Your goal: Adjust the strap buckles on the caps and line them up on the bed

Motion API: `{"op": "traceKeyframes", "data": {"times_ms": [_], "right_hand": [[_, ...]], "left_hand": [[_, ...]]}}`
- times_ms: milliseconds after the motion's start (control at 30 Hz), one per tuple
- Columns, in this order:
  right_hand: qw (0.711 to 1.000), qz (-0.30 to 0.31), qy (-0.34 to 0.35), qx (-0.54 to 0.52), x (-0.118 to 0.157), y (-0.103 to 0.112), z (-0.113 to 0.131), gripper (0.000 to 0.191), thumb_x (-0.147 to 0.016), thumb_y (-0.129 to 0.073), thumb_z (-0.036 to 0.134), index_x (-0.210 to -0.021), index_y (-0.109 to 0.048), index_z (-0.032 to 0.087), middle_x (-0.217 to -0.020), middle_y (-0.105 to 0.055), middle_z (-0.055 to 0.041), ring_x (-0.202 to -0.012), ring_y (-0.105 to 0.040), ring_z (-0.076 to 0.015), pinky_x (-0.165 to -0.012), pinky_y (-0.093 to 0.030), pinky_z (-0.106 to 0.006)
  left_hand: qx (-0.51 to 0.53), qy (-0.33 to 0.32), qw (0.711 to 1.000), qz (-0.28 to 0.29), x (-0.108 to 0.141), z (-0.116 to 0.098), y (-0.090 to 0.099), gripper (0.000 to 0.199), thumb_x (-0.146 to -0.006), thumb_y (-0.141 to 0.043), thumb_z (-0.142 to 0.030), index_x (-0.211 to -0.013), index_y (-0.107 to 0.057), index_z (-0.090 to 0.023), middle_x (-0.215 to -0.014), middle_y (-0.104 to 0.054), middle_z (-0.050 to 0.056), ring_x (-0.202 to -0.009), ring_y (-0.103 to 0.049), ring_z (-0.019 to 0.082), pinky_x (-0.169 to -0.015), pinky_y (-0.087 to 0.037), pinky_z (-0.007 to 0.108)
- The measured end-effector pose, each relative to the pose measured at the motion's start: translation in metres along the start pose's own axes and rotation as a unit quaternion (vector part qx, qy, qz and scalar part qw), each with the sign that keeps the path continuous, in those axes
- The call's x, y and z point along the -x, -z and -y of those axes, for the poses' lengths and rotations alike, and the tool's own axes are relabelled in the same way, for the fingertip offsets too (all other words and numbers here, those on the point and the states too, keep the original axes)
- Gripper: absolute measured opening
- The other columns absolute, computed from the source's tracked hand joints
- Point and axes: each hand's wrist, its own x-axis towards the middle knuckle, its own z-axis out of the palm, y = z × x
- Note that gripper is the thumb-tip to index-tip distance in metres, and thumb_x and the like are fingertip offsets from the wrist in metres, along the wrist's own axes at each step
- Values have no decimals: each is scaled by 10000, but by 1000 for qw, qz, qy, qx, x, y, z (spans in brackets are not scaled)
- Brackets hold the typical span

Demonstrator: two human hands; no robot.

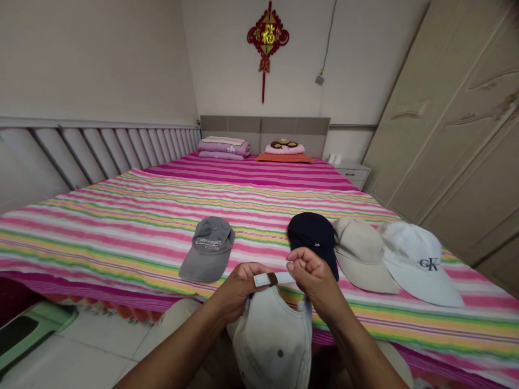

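A pale cap (273, 340) hangs low in front of me with its back strap (284, 277) uppermost. My left hand (239, 283) pinches the strap's left part beside a brown buckle (272, 279). My right hand (312, 273) has its fingers closed on the strap's right end. Beyond my right hand lies a dark navy cap (311, 232). A beige cap (363, 251) and a white cap with dark letters (421, 259) lie to its right. The grey cap (211, 246) with white lettering is on the left.
The bed (133, 221) has a striped cover. Folded bedding (225, 148) and a pink-orange stack (284, 154) lie at its headboard (263, 127). A green stool (36, 329) stands at the lower left. Wardrobe doors (458, 129) rise at the right, beside a nightstand (352, 174).
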Motion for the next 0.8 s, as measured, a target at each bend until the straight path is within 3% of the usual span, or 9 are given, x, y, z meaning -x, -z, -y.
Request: {"op": "traceKeyframes", "data": {"times_ms": [133,333,500,667,800], "right_hand": [[1000,5,16,3,-5,0,-10,212,-685,-597,337,-766,-494,171,-477,-316,98,-416,-253,-56,-413,-186,-197],[993,-107,-14,-50,-22,11,-22,220,-665,-608,334,-719,-451,188,-458,-352,106,-366,-253,-44,-371,-173,-183],[994,-26,-58,-84,-19,7,-14,285,-658,-640,368,-801,-523,152,-531,-495,53,-411,-414,-60,-429,-326,-194],[978,75,-78,-177,-38,-13,1,293,-609,-706,272,-844,-561,171,-637,-577,29,-536,-540,-88,-573,-422,-229],[986,49,-18,-161,-72,-27,15,355,-609,-699,277,-939,-584,211,-1006,-603,-39,-915,-563,-161,-760,-425,-273]], "left_hand": [[35,-35,999,14,0,-1,4,273,-486,-765,-156,-729,-659,-94,-589,-658,57,-511,-587,121,-523,-447,211],[93,-103,990,17,6,-6,17,245,-525,-746,-151,-748,-646,-134,-592,-674,51,-503,-602,119,-496,-456,191],[63,-109,992,-6,21,-20,33,253,-561,-707,-127,-804,-636,-126,-663,-681,66,-601,-623,138,-579,-483,213],[55,-129,987,-79,28,-57,48,265,-543,-680,-86,-801,-642,-134,-677,-675,39,-584,-613,132,-564,-486,202],[-2,-203,971,-123,3,-114,63,246,-563,-619,-80,-799,-642,-144,-687,-663,28,-606,-605,127,-583,-492,203]]}}
